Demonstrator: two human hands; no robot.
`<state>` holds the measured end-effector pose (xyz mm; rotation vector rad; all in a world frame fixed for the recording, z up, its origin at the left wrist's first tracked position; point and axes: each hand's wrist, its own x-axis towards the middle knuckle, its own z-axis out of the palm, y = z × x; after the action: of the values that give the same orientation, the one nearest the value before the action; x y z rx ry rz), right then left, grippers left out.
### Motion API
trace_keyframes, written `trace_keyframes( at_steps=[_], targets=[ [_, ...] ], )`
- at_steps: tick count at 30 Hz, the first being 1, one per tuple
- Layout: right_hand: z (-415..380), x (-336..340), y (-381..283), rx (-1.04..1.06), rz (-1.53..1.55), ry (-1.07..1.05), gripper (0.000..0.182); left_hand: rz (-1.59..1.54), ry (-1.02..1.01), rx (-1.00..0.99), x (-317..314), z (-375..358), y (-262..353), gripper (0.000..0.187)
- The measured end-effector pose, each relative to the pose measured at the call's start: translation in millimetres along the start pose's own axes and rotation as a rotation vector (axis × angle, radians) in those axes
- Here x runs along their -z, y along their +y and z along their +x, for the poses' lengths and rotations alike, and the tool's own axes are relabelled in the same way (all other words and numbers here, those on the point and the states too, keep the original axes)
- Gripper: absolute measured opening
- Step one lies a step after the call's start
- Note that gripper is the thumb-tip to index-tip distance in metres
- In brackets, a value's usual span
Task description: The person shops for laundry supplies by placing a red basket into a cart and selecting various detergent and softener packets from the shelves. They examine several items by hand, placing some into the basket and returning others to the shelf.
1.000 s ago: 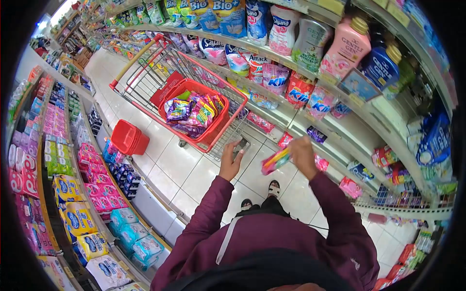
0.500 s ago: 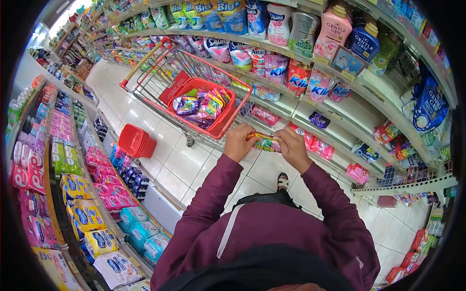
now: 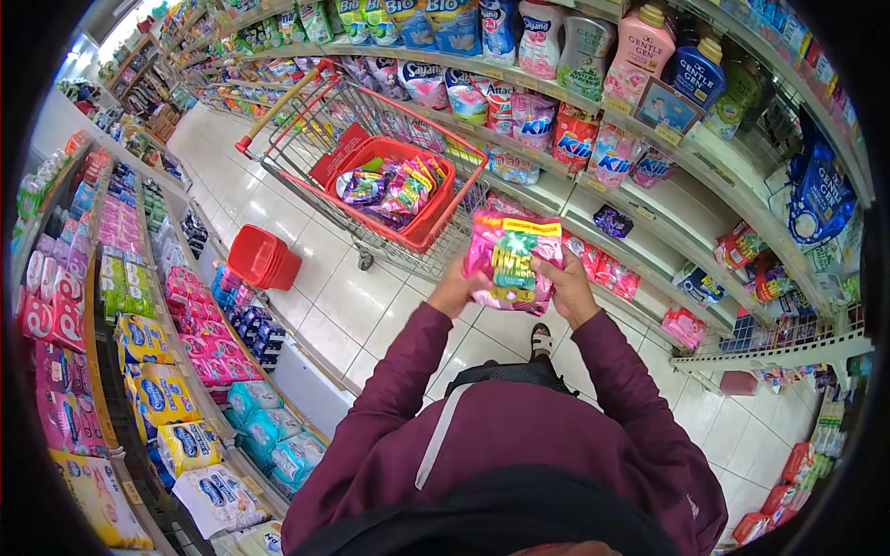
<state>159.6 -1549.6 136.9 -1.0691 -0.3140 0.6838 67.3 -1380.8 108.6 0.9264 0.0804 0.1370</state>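
A pink and yellow refill pouch [image 3: 517,262] is held up in front of my body, its printed front facing me. My left hand [image 3: 456,287] grips the pouch's left edge, and my right hand [image 3: 569,285] pinches the right side with the thumb on the front. Beyond the pouch, to the left, a red basket [image 3: 428,239] sits in a metal shopping cart [image 3: 278,148]. Inside the basket lie several similar colourful pouches [image 3: 399,190], some purple and some pink and yellow.
Shelves of detergent pouches [image 3: 533,120] and softener bottles [image 3: 640,60] curve along the far and right side. On the left stand shelves with wipes packs [image 3: 162,398]. A red basket stack [image 3: 264,258] rests on the tiled floor [image 3: 324,278] beside the left shelf.
The pouch, seen nearly edge-on before, is tilted up so its printed front shows. My hands have shifted slightly down its sides. The cart appears slightly higher and to the right in view.
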Motion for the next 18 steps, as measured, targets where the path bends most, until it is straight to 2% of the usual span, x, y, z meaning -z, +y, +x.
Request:
trace_keyframes(
  at_steps=[1,2,3,5,7,9,10,11,13,15,18],
  targets=[
    [-2,-3,2,-0.030,0.189,0.105,0.041,0.152,-0.003,0.016,-7,-5,-7,0.048],
    [-2,-2,5,-0.055,0.163,0.135,0.045,0.143,0.113,0.103,-11,-7,-11,0.048],
    [-3,2,12,-0.058,0.163,0.138,0.045,0.140,0.114,0.107,-11,-8,-15,0.048],
    [-5,9,24,-0.020,0.072,0.076,0.045,0.214,0.106,-0.019,-9,-7,-21,0.042],
    [-15,6,21,-0.069,0.125,0.093,0.043,0.179,0.103,-0.023,-8,-9,-22,0.040],
    [-15,13,30,-0.128,-0.129,-0.014,0.040,0.225,0.094,-0.011,-1,-11,-28,0.041],
    [-12,19,37,-0.126,-0.278,0.020,0.031,0.393,0.120,-0.018,2,-12,-31,0.042],
    [-11,26,41,-0.130,-0.280,0.024,0.031,0.388,0.120,-0.015,6,-12,-34,0.042],
    [-8,32,44,0.130,-0.934,0.078,0.024,0.567,0.125,0.026,7,-12,-35,0.043],
    [-9,33,51,0.126,-0.924,0.086,0.022,0.555,0.177,-0.032,9,-15,-38,0.037],
    [-15,27,44,-0.206,-0.487,-0.054,0.026,0.220,0.167,0.058,18,-21,-46,0.032]
  ],
)
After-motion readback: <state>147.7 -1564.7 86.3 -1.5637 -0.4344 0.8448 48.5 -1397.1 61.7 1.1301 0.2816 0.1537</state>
